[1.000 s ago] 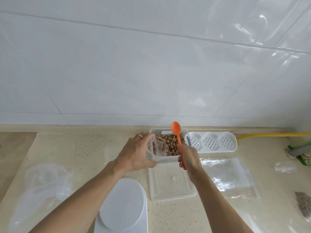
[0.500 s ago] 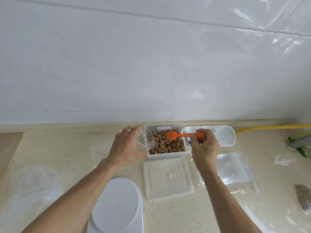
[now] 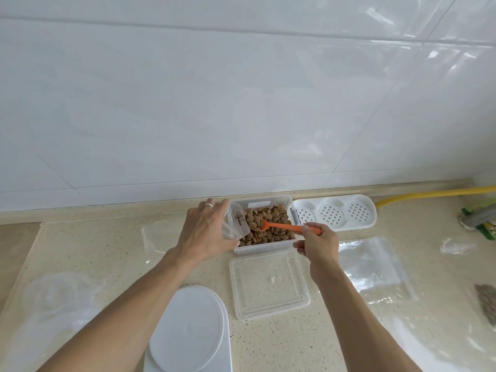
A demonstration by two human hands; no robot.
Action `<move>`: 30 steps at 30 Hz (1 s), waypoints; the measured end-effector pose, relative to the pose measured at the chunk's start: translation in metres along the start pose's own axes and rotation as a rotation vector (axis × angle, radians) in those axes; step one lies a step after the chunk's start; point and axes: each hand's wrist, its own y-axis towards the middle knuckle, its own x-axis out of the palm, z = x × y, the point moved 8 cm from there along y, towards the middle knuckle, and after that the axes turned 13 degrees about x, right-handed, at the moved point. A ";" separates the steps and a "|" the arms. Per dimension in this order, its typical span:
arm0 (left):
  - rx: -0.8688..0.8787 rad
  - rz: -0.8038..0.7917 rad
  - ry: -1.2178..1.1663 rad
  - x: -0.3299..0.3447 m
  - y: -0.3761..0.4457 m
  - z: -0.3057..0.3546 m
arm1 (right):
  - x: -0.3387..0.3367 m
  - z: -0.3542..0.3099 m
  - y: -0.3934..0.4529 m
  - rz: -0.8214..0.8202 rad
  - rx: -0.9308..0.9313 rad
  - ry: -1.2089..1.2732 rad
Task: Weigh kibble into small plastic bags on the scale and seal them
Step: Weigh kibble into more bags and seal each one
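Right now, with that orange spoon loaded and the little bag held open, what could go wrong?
1. The small bag is held open only by the left hand, beside the kibble tub; its mouth looks narrow, so pieces from the orange spoon could miss it.
2. The bag is filled off the scale, so the weight might overshoot before it is checked.

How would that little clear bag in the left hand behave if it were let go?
The small bag is thin film, creased where the left hand grips it, so it would probably flop shut. It holds only a few kibble pieces, so it is likely very light and easily knocked over.
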 end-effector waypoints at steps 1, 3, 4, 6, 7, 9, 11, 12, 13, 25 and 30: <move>-0.002 -0.006 0.015 -0.001 0.003 0.001 | -0.003 0.000 0.000 -0.002 0.006 0.015; -0.003 -0.021 0.043 -0.002 0.008 0.003 | -0.009 -0.002 -0.001 -0.010 0.000 0.040; -0.003 -0.031 0.059 -0.002 0.012 0.004 | -0.011 -0.005 -0.003 -0.015 -0.011 0.050; 0.006 -0.047 0.083 -0.003 0.018 0.008 | -0.014 -0.017 -0.010 -0.039 -0.069 0.055; 0.017 -0.043 0.071 -0.004 0.020 0.011 | -0.012 -0.026 -0.017 -0.061 -0.122 0.038; 0.026 -0.008 -0.072 -0.004 0.022 0.017 | -0.002 -0.048 -0.034 -0.104 -0.291 -0.100; -0.016 0.028 -0.321 -0.001 0.021 0.020 | 0.017 -0.067 -0.058 -0.157 -0.498 -0.300; -0.041 0.051 -0.421 -0.001 0.020 0.021 | 0.029 -0.072 -0.070 -0.193 -0.586 -0.390; -0.057 0.070 -0.482 -0.001 0.019 0.022 | 0.039 -0.073 -0.079 -0.229 -0.654 -0.471; -0.193 0.108 -0.397 0.003 0.011 0.000 | 0.039 -0.093 -0.109 -0.163 -0.907 -0.568; -0.228 0.146 -0.192 0.003 0.004 -0.007 | 0.014 -0.095 -0.094 0.032 -0.767 -0.306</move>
